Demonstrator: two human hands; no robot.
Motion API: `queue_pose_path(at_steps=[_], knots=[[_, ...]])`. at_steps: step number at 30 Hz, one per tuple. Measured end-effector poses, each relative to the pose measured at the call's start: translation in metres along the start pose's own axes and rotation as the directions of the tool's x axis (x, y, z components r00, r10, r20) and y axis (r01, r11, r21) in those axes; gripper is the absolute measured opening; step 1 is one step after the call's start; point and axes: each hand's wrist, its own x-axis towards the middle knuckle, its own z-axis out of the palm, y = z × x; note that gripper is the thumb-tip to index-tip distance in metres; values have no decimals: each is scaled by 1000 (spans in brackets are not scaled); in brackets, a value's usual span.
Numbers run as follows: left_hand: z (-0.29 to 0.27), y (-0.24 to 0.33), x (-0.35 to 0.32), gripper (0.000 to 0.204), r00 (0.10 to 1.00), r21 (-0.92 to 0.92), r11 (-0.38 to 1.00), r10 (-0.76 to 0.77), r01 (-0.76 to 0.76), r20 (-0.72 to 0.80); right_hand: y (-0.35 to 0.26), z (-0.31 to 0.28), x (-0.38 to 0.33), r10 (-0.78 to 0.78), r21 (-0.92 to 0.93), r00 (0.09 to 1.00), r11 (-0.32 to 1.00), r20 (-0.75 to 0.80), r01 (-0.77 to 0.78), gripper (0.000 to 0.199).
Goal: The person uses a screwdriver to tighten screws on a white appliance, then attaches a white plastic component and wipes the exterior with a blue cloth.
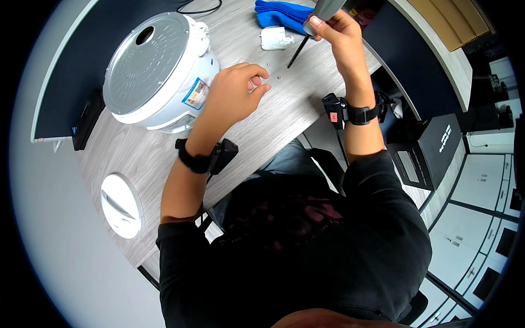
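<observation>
A screw-handling step appears to be in hand: a grey-handled screwdriver with a thin dark shaft [311, 27] is held raised in the right hand [336, 33], whose fingers are closed firmly round the handle, the tip pointing down toward the pale wood-grain table [295, 104]. The left hand [235, 90] is loosely curled, thumb and forefinger pinched together, apparently on something very small; what is pinched cannot be made out. Two small silver screws [278, 72] lie on the table just at 2 o'clock of the left hand, beneath the shaft. A white round cooker turned bottom-up, with a ribbed metal base [158, 71], is placed at 9 o'clock of the left hand, close beside it. A small white plastic part [275, 38] and a blue folded cloth [281, 13] are found at 12 o'clock. The next move is judged to call for steady alignment of tip and screw.
</observation>
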Motion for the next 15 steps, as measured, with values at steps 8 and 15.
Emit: queue_pose_path(at_steps=[8,15], knots=[[49,-29,35,32,953,179,955,-264,237,147,10,-6,-11,84,11,995,996,-58,-84,18],[57,-46,44,34,949,162,940,-311,301,44,22,-8,-11,132,48,989,990,-72,-129,17]])
